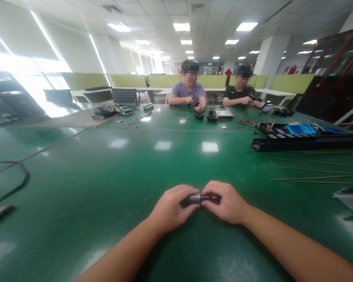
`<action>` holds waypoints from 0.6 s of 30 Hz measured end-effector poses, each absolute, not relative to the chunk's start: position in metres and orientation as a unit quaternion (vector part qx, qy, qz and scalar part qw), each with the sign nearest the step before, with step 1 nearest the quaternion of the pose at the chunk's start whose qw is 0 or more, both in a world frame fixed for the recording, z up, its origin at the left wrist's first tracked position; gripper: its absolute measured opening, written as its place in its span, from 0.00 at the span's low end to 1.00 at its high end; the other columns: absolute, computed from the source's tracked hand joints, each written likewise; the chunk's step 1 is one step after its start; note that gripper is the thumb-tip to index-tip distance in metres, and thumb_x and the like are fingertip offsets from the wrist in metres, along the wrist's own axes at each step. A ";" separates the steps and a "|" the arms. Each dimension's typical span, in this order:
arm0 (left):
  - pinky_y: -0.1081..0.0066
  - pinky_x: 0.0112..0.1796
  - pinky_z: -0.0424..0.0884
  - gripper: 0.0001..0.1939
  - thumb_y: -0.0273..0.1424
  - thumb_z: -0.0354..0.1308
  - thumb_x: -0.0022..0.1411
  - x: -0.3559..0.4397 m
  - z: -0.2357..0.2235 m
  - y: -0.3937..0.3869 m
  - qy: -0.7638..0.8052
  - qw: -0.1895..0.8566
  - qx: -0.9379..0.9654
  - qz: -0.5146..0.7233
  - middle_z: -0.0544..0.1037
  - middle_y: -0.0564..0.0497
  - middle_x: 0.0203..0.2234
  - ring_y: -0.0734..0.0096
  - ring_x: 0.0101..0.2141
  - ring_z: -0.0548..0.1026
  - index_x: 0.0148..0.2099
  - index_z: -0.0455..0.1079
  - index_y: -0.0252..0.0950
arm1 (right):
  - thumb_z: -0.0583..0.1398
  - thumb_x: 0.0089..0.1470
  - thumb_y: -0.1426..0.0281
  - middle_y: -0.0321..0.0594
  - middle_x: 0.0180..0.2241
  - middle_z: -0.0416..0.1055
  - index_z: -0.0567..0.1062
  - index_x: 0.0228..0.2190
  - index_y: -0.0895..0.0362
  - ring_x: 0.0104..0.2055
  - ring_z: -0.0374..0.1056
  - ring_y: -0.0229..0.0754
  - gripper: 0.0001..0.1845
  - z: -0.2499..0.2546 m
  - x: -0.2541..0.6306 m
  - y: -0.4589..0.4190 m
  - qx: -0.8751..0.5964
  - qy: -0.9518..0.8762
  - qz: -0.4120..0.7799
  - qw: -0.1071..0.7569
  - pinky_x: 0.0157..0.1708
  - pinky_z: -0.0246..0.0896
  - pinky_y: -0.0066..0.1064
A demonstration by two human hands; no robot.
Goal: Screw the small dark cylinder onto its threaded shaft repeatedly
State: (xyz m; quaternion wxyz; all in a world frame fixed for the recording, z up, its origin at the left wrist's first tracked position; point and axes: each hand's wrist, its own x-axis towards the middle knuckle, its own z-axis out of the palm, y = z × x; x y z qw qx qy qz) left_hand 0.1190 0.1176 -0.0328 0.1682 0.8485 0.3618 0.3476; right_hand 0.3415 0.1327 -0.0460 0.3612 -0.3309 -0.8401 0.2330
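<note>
A screwdriver-like tool (pixel 195 198) is held over the green table (pixel 120 168) between five and six o'clock, its thicker end pinched by the left hand (pixel 171 205), its shaft by the right hand (pixel 228 203). Two-handed adjustment seems in hand; steady alignment would be called for. A black tray (pixel 282 146) is seen at three, co-workers (pixel 185 94) past twelve, under ceiling lights (pixel 181 27).

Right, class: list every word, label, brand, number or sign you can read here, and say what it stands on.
None can be read.
Red diamond at the back: too small.
Red wall decoration: too small and blurred.
Blue item: no legible print.
Silver-and-dark piece in both hands: no legible marking.
</note>
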 end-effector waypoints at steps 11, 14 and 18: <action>0.65 0.45 0.74 0.12 0.29 0.61 0.60 0.120 -0.033 0.117 0.368 0.160 0.850 0.341 0.79 0.47 0.41 0.64 0.41 0.77 0.48 0.73 0.38 | 0.64 0.52 0.72 0.38 0.31 0.74 0.78 0.34 0.55 0.32 0.69 0.40 0.04 -0.046 0.342 0.133 -0.337 -0.839 0.233 0.359 0.34 0.62 0.30; 0.66 0.45 0.74 0.12 0.29 0.61 0.60 0.120 -0.034 0.117 0.368 0.159 0.851 0.338 0.79 0.47 0.41 0.65 0.41 0.77 0.48 0.73 0.38 | 0.64 0.52 0.72 0.38 0.30 0.74 0.78 0.33 0.55 0.31 0.69 0.40 0.04 -0.046 0.342 0.133 -0.341 -0.839 0.231 0.355 0.33 0.61 0.30; 0.65 0.46 0.74 0.13 0.29 0.62 0.60 0.119 -0.035 0.118 0.371 0.153 0.852 0.336 0.79 0.46 0.41 0.64 0.42 0.77 0.48 0.73 0.38 | 0.64 0.52 0.72 0.37 0.30 0.74 0.78 0.32 0.55 0.31 0.68 0.39 0.03 -0.045 0.342 0.134 -0.345 -0.841 0.225 0.350 0.32 0.61 0.30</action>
